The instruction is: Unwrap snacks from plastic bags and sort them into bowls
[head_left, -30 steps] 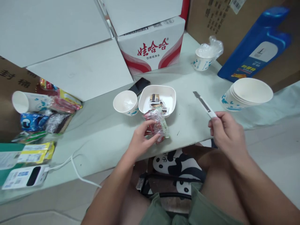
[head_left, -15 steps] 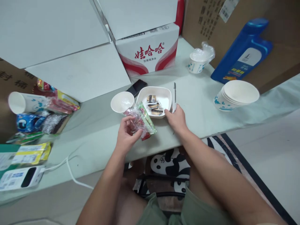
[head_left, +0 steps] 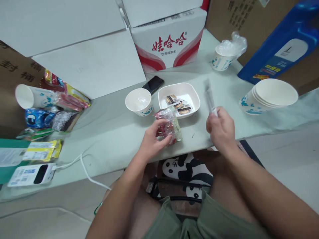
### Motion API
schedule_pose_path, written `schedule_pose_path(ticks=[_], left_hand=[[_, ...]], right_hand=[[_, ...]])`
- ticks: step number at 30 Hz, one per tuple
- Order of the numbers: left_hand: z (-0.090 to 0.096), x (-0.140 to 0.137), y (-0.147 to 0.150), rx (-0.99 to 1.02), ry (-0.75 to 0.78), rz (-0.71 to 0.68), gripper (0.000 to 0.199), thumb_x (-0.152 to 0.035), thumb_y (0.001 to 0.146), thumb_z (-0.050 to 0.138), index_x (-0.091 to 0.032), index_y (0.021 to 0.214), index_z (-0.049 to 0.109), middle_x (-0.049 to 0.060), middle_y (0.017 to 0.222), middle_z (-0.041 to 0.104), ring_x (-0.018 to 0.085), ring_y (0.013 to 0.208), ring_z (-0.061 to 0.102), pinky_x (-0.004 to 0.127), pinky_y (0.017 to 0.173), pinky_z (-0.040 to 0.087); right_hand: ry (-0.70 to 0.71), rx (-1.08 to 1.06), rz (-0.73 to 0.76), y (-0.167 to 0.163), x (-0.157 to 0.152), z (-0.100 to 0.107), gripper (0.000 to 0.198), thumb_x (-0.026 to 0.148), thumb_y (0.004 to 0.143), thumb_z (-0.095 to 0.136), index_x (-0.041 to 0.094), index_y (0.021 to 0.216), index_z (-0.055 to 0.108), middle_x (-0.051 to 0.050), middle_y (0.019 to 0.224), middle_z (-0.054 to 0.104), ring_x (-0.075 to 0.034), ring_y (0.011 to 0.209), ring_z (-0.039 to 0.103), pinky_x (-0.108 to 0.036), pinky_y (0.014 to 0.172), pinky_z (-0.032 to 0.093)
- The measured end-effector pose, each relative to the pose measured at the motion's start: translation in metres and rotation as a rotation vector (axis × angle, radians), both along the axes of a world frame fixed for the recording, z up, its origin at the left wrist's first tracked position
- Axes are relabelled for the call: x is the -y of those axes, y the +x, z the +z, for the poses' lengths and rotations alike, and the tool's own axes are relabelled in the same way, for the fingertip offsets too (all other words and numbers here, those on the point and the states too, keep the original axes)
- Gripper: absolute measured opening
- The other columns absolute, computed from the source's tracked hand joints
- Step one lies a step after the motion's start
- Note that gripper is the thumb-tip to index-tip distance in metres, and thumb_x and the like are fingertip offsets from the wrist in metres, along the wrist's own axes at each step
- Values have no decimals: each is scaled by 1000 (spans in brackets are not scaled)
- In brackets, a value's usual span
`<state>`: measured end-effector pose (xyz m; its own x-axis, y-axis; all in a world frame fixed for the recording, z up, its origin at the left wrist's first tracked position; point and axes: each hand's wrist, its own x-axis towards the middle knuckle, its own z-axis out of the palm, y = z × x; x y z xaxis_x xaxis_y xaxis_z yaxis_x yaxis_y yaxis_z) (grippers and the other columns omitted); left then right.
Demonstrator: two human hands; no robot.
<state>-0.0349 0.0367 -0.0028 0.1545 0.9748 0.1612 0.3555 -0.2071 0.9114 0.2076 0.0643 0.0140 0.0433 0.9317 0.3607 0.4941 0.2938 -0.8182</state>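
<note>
My left hand (head_left: 154,139) is closed around a bundle of snack packets (head_left: 171,127), red and green under crinkled clear plastic, near the front of the table. Just behind it is a white square bowl (head_left: 196,102) with several small wrapped pieces (head_left: 183,108) inside. To the right, my right hand (head_left: 221,131) grips the pale handle of a slim knife (head_left: 209,96). Its blade points up and away, blurred by motion, apart from the packets. A paper cup (head_left: 144,109) stands left of the bowl, with clear plastic showing in it.
A phone (head_left: 154,84) lies behind the cup. At right are stacked paper cups (head_left: 251,103), a blue bottle (head_left: 276,56) and a cup with plastic film (head_left: 221,61). White boxes (head_left: 87,66) line the back. At left lie snack packs (head_left: 40,118) and a corded power bank (head_left: 33,175).
My right hand has lifted the knife away from the bowl's side and moved right. My left hand still holds the packets, now in front of the bowl. The view has shifted slightly.
</note>
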Motion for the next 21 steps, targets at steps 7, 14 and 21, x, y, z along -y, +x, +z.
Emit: schedule_pose_path(ticks=[7,14,21], left_hand=[[-7,-5,12,-6,49,41,43,-28,80,75,-25,119,57,0,96,66,11,76,64,25,72,58],[-9,-9,13,40,60,52,46,-33,79,79,-26,117,56,-1,95,67,12,76,67,25,71,59],[1,-10,-2,289,71,238,57,-45,73,86,-30,114,50,2,114,63,13,89,69,25,77,59]], right_hand=[[85,182,161,-16,46,-1,32,29,95,54,25,127,51,6,64,65,-14,43,54,-27,48,44],[200,421,157,-23,37,-10,34,22,96,53,25,127,65,-1,89,80,-16,61,70,-26,56,48],[185,389,340,-25,51,-12,36,18,95,53,27,126,68,1,84,79,-14,62,70,-25,56,47]])
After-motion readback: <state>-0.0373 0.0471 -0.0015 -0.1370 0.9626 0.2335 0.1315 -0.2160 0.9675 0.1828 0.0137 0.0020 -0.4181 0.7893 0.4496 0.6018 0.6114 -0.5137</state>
